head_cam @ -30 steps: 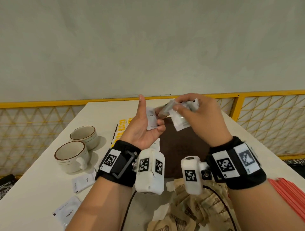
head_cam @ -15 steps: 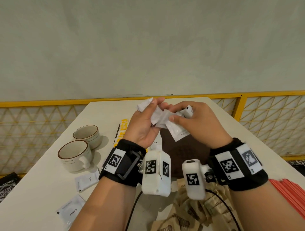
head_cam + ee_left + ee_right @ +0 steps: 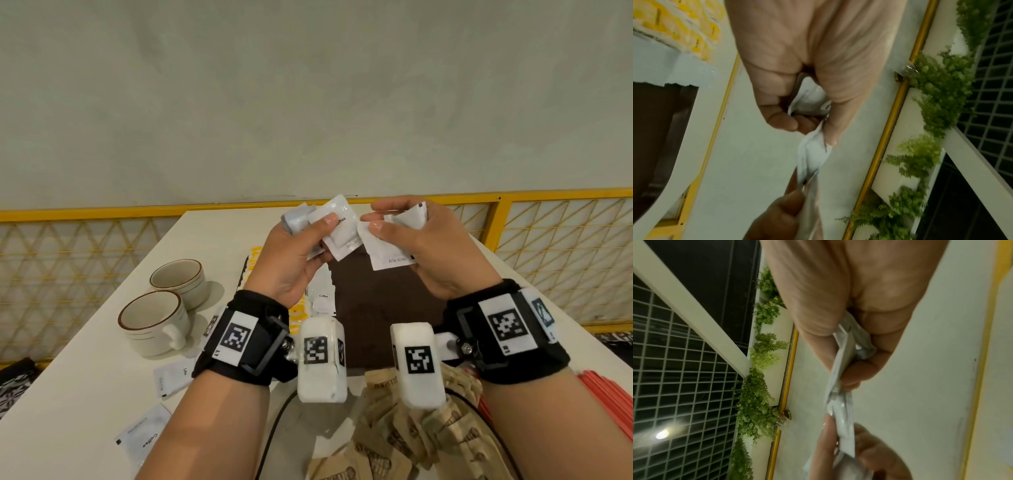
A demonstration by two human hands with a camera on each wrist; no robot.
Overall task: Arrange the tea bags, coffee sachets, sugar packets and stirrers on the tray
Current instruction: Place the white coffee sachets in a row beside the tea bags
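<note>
"Coffee" reads on the white sachets (image 3: 337, 228) pinched in the raised left hand (image 3: 291, 260); the right hand (image 3: 421, 246) grips more packets (image 3: 388, 253) over the tray (image 3: 376, 308).

Two cups (image 3: 161, 318) stood left of the hands, two loose coffee sachets (image 3: 170, 376) lay below them, several more held above.

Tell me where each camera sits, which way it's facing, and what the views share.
Head: on the head, facing forward and down at the table; both forearms show.
Left wrist: looks along the left hand gripping white coffee sachets.
Right wrist: looks along the right hand gripping sachets.
Shared: all three show both hands' sachets meeting.
</note>
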